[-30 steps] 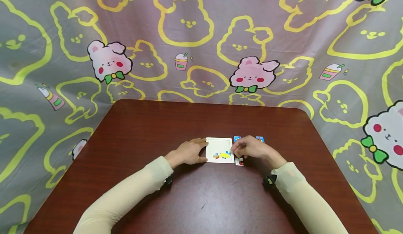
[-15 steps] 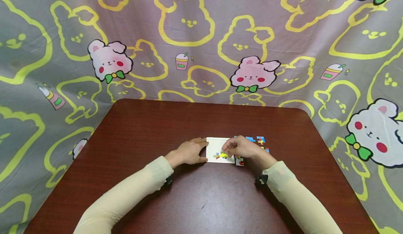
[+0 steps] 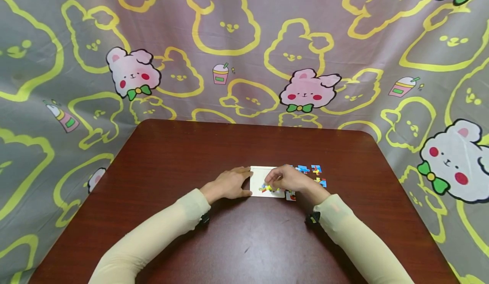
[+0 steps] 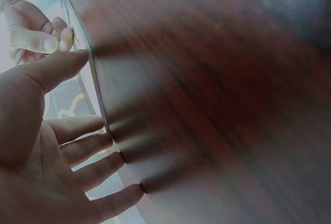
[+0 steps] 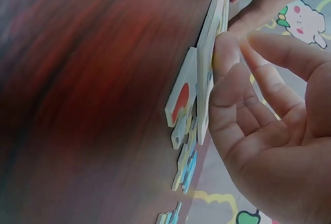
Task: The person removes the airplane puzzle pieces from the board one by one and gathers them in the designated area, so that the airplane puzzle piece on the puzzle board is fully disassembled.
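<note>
My left hand [image 3: 231, 184] lies at the left edge of a shallow cream puzzle tray [image 3: 257, 174], its thumb and straight fingers spread along the rim. My right hand [image 3: 288, 178] is over the tray's right half, fingers bent, fingertips low by the colourful puzzle pieces [image 3: 264, 188] at the tray's near side. In the right wrist view, the bent fingers of the right hand [image 5: 274, 110] are right at the tray's face. Its palm hides part of the tray; I cannot tell whether a piece is between the fingertips.
Loose jigsaw pieces [image 3: 316, 169] lie on the brown table [image 3: 183, 148] to the right of the tray, some behind the right hand. One piece with a red patch [image 5: 180, 102] lies against the tray's edge. A patterned curtain [image 3: 237, 29] hangs behind the table.
My right hand has moved left from the tray's right edge to over its right half, uncovering more loose pieces on the right. The left hand has stayed in place.
</note>
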{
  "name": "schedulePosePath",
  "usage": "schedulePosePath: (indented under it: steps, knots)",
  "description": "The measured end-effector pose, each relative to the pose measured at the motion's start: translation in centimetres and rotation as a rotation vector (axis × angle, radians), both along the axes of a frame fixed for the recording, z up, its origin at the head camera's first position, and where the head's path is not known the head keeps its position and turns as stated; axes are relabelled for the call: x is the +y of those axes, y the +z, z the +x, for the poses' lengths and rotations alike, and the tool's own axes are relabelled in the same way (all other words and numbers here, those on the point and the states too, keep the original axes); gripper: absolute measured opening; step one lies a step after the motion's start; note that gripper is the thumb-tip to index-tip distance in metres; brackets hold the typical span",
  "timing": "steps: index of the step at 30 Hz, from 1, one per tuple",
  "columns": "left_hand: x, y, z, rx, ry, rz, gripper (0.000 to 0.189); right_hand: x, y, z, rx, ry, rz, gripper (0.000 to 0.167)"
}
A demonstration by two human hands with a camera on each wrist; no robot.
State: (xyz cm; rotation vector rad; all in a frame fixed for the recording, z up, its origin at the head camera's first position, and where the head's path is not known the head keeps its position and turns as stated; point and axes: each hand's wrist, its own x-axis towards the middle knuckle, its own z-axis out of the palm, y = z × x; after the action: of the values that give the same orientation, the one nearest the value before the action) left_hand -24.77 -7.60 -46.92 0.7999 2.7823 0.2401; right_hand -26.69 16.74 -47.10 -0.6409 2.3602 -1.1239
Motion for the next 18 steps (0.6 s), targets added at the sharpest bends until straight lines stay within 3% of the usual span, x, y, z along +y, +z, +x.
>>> schedulePosePath:
  steps: [18]
  knots:
    - [0.0, 0.06, 0.06, 0.011, -0.008, 0.011, 0.071, -0.21, 0.05, -0.3, 0.011, -0.012, -0.024, 0.014]
